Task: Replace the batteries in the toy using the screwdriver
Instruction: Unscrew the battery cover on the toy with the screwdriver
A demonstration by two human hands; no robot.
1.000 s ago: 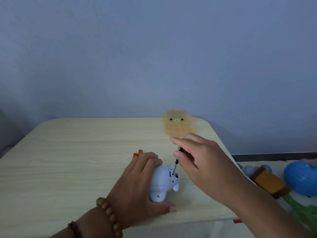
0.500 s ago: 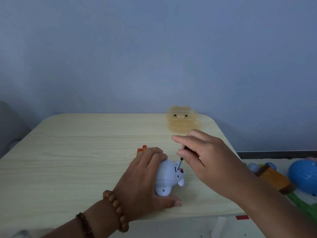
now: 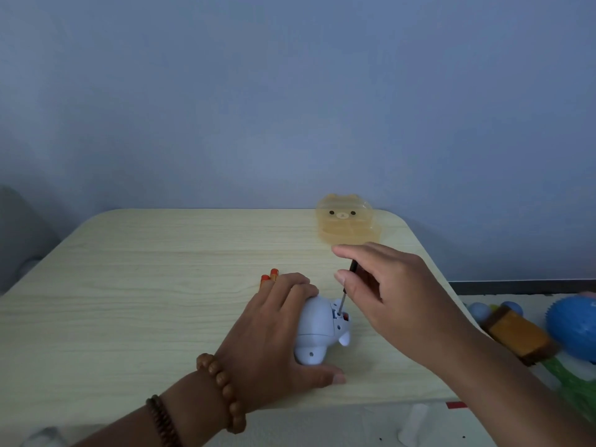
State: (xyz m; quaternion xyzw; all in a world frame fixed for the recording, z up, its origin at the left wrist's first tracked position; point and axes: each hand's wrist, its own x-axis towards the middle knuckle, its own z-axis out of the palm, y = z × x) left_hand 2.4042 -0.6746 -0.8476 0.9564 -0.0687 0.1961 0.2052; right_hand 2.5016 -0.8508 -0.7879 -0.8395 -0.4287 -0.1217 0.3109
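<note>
Ahead of you a plain blue wall (image 3: 290,91) fills the upper half of the view, and below it the pale wooden table (image 3: 129,285) spreads out to its rounded far corners. Your right hand (image 3: 393,298) reaches in from the lower right and pinches the screwdriver (image 3: 342,300) between thumb and fingers, with the forefinger stretched out straight above the dark handle. Your left hand (image 3: 274,343) comes in from the lower left and grips the toy (image 3: 314,327): the fingers curl over its far side and the thumb lies flat on the table along its near side. On the floor to the right sit a spiky blue ball (image 3: 571,327) and, just beside it, an orange block (image 3: 516,333). A translucent amber bear-faced box (image 3: 346,221) stands at the far right of the table, beyond your right hand. The toy, pale blue and rounded, rests near the front edge of the table, right of centre. A bracelet (image 3: 222,391) of brown wooden beads circles your left wrist. The screwdriver leans towards your right hand, its thin metal tip set down into a recess on the toy's upper side. Two orange-ended batteries (image 3: 269,277) peek out just past your left fingertips.
</note>
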